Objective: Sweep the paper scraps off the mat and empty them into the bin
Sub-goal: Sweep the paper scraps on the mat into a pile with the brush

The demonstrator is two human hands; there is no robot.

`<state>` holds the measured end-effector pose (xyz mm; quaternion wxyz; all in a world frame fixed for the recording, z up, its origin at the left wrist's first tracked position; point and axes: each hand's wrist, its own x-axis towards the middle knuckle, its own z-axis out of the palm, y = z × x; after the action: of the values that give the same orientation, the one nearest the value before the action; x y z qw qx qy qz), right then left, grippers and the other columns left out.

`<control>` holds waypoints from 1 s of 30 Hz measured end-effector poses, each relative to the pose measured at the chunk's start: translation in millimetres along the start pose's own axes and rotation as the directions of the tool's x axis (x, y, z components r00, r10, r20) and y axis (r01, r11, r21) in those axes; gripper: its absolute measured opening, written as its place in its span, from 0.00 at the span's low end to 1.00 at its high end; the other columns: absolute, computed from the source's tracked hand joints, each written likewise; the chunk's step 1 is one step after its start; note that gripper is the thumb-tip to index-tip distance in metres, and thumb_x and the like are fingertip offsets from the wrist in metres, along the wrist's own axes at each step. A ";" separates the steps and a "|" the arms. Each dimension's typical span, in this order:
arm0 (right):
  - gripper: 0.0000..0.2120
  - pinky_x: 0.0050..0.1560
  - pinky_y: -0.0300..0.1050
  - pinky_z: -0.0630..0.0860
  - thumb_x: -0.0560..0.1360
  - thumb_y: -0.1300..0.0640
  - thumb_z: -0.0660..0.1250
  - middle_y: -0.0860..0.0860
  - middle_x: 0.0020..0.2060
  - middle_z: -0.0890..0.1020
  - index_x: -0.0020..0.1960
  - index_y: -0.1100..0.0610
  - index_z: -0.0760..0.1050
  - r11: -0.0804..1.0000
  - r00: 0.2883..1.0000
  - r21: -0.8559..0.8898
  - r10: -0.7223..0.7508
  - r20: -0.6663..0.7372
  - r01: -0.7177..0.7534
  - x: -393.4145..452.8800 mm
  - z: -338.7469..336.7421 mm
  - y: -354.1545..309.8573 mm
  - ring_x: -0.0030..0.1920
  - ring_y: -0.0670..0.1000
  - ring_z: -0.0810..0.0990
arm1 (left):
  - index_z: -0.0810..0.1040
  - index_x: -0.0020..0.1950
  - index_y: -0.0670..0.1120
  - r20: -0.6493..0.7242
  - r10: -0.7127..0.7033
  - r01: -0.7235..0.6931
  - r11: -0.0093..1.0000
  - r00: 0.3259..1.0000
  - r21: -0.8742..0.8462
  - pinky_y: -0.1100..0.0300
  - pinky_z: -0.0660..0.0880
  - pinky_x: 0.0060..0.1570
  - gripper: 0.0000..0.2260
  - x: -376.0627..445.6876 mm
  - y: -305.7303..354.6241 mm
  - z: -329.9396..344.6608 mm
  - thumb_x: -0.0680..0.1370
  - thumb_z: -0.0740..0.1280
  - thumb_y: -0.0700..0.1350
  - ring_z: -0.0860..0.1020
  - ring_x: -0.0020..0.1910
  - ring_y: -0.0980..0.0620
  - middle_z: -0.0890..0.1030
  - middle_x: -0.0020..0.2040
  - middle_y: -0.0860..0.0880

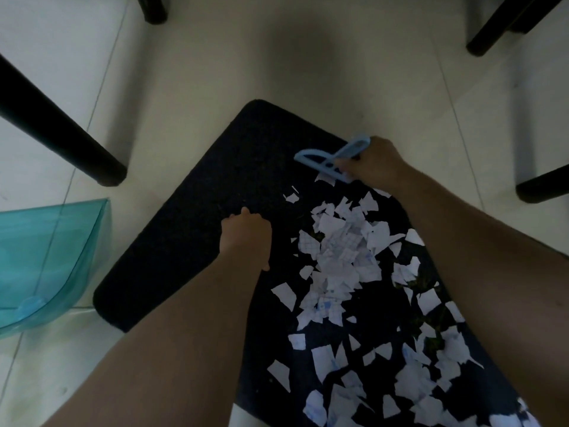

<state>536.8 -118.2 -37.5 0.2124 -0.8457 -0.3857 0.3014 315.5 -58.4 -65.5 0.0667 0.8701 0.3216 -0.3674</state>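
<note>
A black mat point(197, 229) lies on the pale tiled floor. Many torn white paper scraps point(338, 257) cover its right half and near end; its far-left part is bare. My right hand point(372, 163) grips the handle of a light blue hand brush point(326, 160) at the mat's far right edge, with the brush head just beyond the far scraps. My left hand point(246, 235) rests knuckles-up on the mat's middle, just left of the scrap pile, its fingers curled under; nothing shows in it.
A translucent teal dustpan point(46, 260) sits on the floor left of the mat. Black furniture legs stand at the left point(61, 134), top left point(152, 9), top right point(498, 29) and right point(542, 186). Small dark green bits lie among the scraps.
</note>
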 end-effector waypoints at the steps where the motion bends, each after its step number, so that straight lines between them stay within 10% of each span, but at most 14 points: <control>1: 0.09 0.39 0.41 0.76 0.75 0.54 0.69 0.55 0.38 0.80 0.46 0.61 0.78 1.000 0.997 -0.001 -0.005 0.081 0.005 -5.9 -7.5 -0.8 0.35 0.49 0.77 | 0.64 0.74 0.43 0.010 -0.003 0.003 1.000 1.000 0.000 0.49 0.70 0.62 0.39 0.5 0.3 0.1 0.69 0.75 0.56 0.68 0.68 0.42 0.64 0.72 0.42; 3: 0.08 0.36 0.34 0.77 0.74 0.56 0.69 0.55 0.39 0.81 0.48 0.61 0.79 0.999 0.986 0.017 -0.045 0.163 0.043 -16.7 -24.2 -5.0 0.33 0.44 0.78 | 0.62 0.75 0.43 0.020 -0.011 0.011 1.000 1.000 0.003 0.48 0.70 0.63 0.40 1.3 0.6 0.8 0.69 0.75 0.56 0.67 0.69 0.41 0.63 0.73 0.42; 9: 0.12 0.39 0.42 0.75 0.73 0.54 0.71 0.57 0.39 0.81 0.43 0.65 0.78 0.978 0.973 0.176 -0.070 -0.221 0.110 -2.1 -21.7 -11.4 0.35 0.45 0.77 | 0.62 0.74 0.42 0.000 -0.018 0.018 1.000 1.000 0.002 0.48 0.70 0.63 0.40 -0.5 1.8 2.5 0.69 0.75 0.56 0.68 0.69 0.41 0.62 0.73 0.41; 13: 0.03 0.33 0.27 0.71 0.75 0.58 0.68 0.50 0.39 0.81 0.46 0.52 0.79 0.962 0.979 0.184 -0.189 -0.077 0.200 -8.8 17.5 -20.1 0.28 0.35 0.74 | 0.62 0.74 0.42 -0.007 -0.029 0.029 1.000 1.000 -0.001 0.49 0.71 0.61 0.40 1.6 1.3 5.0 0.69 0.75 0.56 0.69 0.68 0.41 0.62 0.74 0.41; 21: 0.11 0.28 0.33 0.65 0.75 0.55 0.69 0.52 0.29 0.74 0.36 0.59 0.77 0.977 0.930 -0.164 -0.072 0.361 0.139 -37.7 -17.1 -25.9 0.26 0.41 0.70 | 0.61 0.74 0.42 -0.017 -0.039 0.039 0.999 0.999 -0.019 0.51 0.73 0.58 0.43 7.8 -1.0 11.7 0.67 0.76 0.58 0.72 0.64 0.43 0.66 0.70 0.42; 30: 0.10 0.53 0.45 0.75 0.77 0.58 0.66 0.58 0.51 0.83 0.55 0.59 0.81 0.963 0.955 -0.002 -0.268 -0.130 0.270 -1.7 15.9 -31.1 0.47 0.54 0.80 | 0.57 0.76 0.43 -0.022 -0.042 0.041 0.999 0.999 -0.019 0.50 0.72 0.61 0.46 9.5 -0.7 13.3 0.67 0.75 0.58 0.69 0.67 0.42 0.60 0.74 0.40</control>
<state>508.9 -98.5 -30.1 0.2826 -0.8014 -0.4802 0.2175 312.2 -57.7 -81.5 0.0636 0.8668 0.3437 -0.3557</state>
